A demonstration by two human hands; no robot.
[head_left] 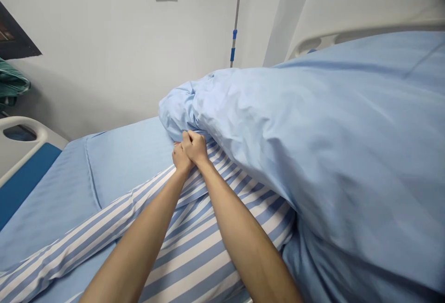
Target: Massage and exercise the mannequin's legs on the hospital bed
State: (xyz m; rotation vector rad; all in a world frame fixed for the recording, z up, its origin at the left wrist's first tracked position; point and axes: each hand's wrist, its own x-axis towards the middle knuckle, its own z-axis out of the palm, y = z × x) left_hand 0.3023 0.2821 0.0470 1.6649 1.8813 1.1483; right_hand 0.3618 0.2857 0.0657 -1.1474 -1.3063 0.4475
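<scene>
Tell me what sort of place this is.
Probably a hospital ward or a training room like one: a moulded bed end, a drip-stand-like pole with blue fittings, and striped, pyjama-like clothing suggest it.

My left hand (181, 157): bare, small, rounded | my right hand (196, 147): bare, rounded knuckles (190, 137) | my forearms (139, 233): bare, slim, smooth, broader towards the elbows, tapering to narrow, bare wrists (205, 164)
</scene>
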